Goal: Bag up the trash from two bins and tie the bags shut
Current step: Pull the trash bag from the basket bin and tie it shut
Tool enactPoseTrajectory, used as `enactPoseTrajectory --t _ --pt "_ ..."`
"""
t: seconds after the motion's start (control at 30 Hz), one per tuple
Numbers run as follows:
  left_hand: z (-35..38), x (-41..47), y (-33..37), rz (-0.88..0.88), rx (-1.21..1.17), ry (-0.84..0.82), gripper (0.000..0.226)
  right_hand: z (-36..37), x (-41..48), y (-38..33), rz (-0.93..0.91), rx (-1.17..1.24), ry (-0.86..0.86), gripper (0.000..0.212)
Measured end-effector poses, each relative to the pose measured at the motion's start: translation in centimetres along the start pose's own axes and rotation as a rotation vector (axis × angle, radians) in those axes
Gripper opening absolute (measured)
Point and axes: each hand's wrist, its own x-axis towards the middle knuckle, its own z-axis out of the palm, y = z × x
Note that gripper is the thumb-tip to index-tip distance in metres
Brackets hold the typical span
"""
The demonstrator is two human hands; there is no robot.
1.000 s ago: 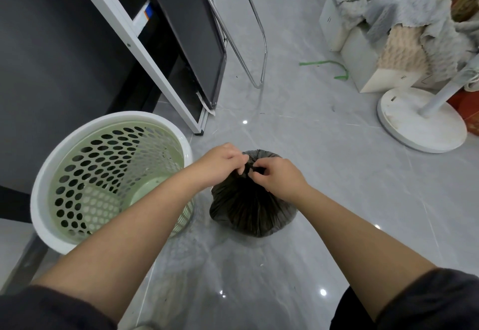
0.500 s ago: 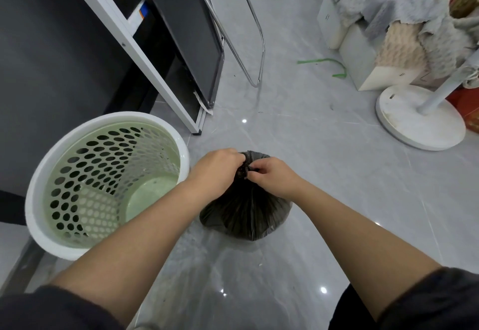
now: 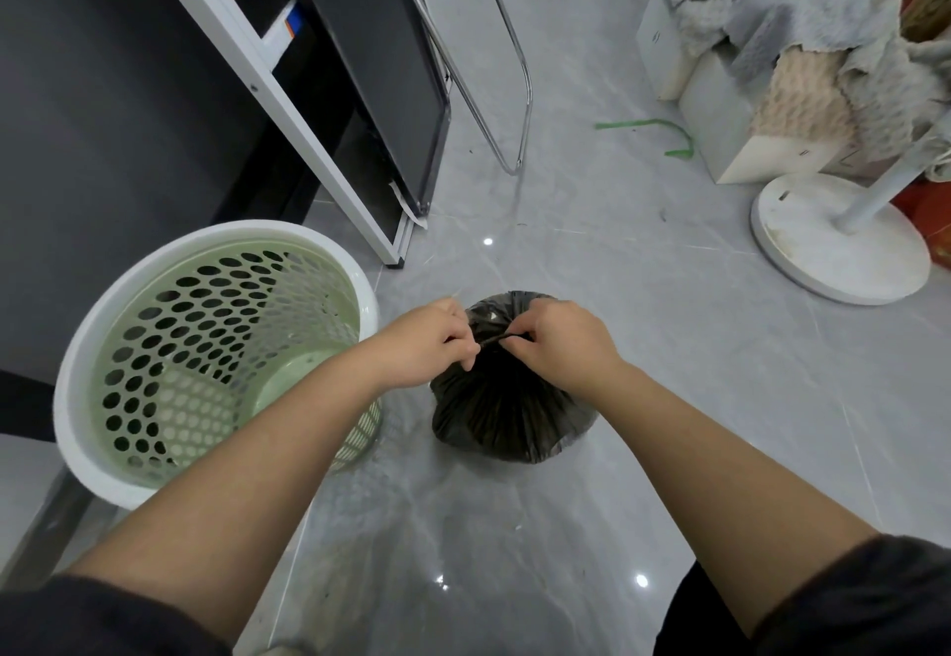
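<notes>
A small, full black trash bag [image 3: 507,413] sits on the grey tiled floor in the middle of the view. Its mouth is gathered into a twisted neck on top. My left hand [image 3: 429,344] pinches one end of that twisted plastic, and my right hand [image 3: 558,341] pinches the other end, with a short taut strand stretched between them. To the left of the bag stands a round green perforated bin [image 3: 206,362] with a white rim, holding no liner and no trash.
A white-framed dark panel and a black board [image 3: 370,68] lean at the upper left beside a chrome tube frame [image 3: 514,89]. A white fan base [image 3: 839,238] and boxes draped with grey cloth [image 3: 803,53] stand at the upper right. A green strap [image 3: 653,130] lies on the floor.
My hands have drawn slightly apart, stretching a short twisted strand of bag between them. The bag and bin stay in place on the floor.
</notes>
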Motion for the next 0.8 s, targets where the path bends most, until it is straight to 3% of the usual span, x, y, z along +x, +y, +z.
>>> enactPoseTrajectory --t 0.1,0.2,0.3,0.4,0.5,0.6,0.73,0.8 --pt "0.3 -0.4 0.3 -0.063 -0.049 -0.044 0.023 -0.5 0.1 -0.4 0.082 0.137 0.052 0.018" --pt "1.7 -0.6 1.0 -0.112 -0.223 -0.118 0.025 -0.8 0.0 -1.2 0.27 0.475 0.038 0.02" --pt "2.9 -0.4 1.8 -0.084 -0.165 -0.146 0.027 -0.9 -0.2 -1.6 0.48 0.76 0.023 0.017" --pt "3.7 -0.5 2.0 -0.085 -0.09 -0.124 0.029 -1.6 -0.2 -2.3 0.71 1.211 -0.021 0.012" --pt "4.0 -0.7 1.9 -0.097 -0.093 -0.125 0.029 -1.7 -0.3 -2.5 0.861 1.411 -0.082 0.015" --pt "4.1 -0.8 1.7 -0.101 -0.088 -0.17 0.028 -1.6 -0.4 -2.3 0.815 1.33 -0.165 0.017" --pt "2.7 -1.3 0.8 -0.158 -0.117 -0.26 0.019 -2.8 -0.7 -2.1 0.514 0.896 -0.211 0.02" --pt "1.4 -1.3 0.4 -0.212 -0.159 -0.168 0.019 -3.2 -1.0 -1.9 0.371 0.649 -0.244 0.022"
